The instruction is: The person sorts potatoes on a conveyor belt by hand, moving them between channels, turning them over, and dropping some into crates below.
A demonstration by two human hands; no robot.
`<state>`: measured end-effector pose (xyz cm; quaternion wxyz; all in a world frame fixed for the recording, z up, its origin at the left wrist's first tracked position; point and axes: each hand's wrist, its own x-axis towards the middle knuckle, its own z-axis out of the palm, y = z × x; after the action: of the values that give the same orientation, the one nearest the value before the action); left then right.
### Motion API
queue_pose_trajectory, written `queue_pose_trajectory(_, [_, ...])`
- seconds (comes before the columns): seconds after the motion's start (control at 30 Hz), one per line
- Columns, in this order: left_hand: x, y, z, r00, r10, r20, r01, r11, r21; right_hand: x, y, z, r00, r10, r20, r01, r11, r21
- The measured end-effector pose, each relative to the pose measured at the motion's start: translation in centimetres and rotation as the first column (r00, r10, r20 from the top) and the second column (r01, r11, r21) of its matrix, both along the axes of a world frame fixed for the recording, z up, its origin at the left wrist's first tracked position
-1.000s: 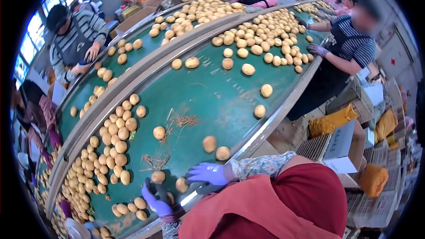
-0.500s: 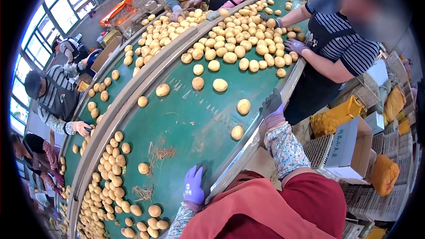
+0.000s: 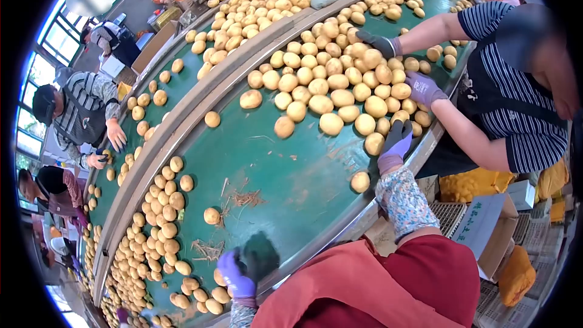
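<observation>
Both my hands wear purple gloves with dark grey fingers, above a green sorting belt. My left hand hovers over the near part of the belt with its fingers apart, beside a potato that it partly covers. Farther forward, my right hand reaches to the near edge of a large heap of potatoes. Its fingers are stretched out against them, and no potato shows in its grip. A single potato lies just left of my right wrist.
A metal divider separates this belt from another with more potatoes. At right, a co-worker's gloved hands touch the heap. More potatoes lie along the divider, near dry straw. An open carton stands beside the belt.
My right hand has moved forward from the belt's edge to the potato heap. My left hand has shifted left and lower, near the loose potatoes. The heap is nearer, and the view has shifted.
</observation>
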<state>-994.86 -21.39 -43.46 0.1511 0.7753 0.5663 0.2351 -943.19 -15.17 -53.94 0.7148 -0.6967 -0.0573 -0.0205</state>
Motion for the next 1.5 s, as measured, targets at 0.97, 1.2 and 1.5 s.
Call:
queue_pose_trajectory(0.97, [-1.0,-1.3,-13.1,0.618,-0.715,0.327,0.631,0.699,0.336,-49.8,12.6,8.3,-0.266,0.920,-0.289,-0.959,-0.282,-0.017])
queue_pose_trajectory(1.2, [-14.4,-1.2,-13.2,0.700,-0.687,0.198,0.646,0.726,0.236,-64.3,11.2,7.2,-0.520,0.820,-0.240,-0.853,-0.514,0.091])
queue_pose_trajectory(1.5, [-38.6,-1.5,-13.8,0.877,-0.474,0.079,0.431,0.849,0.307,-85.3,9.3,3.5,-0.605,0.797,-0.011,-0.766,-0.577,0.282])
